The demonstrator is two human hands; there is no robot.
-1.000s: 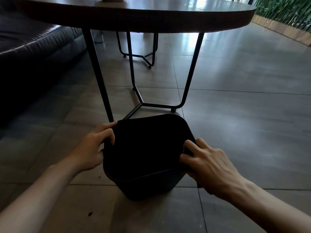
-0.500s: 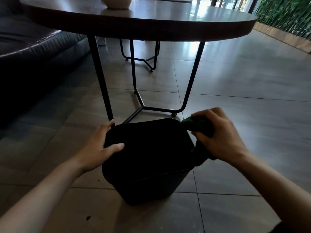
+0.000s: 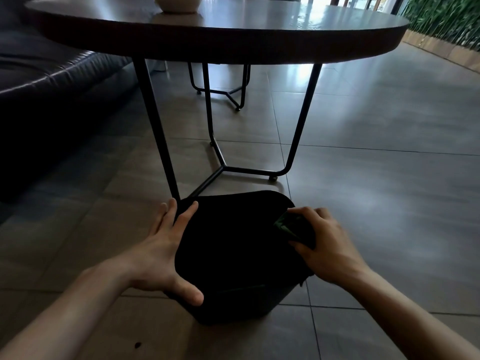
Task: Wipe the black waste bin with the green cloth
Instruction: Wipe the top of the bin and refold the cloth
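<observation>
The black waste bin [image 3: 233,255] stands on the tiled floor just in front of me, its opening dark. My left hand [image 3: 161,253] spans the bin's left rim, fingers spread along the outside and thumb hooked at the near corner. My right hand [image 3: 324,245] is closed on the crumpled green cloth [image 3: 291,226] and presses it against the bin's right rim. Most of the cloth is hidden under my fingers.
A round dark table [image 3: 220,45] on thin black metal legs [image 3: 155,126] stands directly behind the bin, one leg touching close to my left fingertips. A dark sofa [image 3: 52,100] fills the left. A pale vase [image 3: 178,3] sits on the tabletop. Open tiled floor lies to the right.
My right hand, empty a second ago, now holds the green cloth and has come down onto the right rim. My left hand has shifted from the far corner to span the left rim.
</observation>
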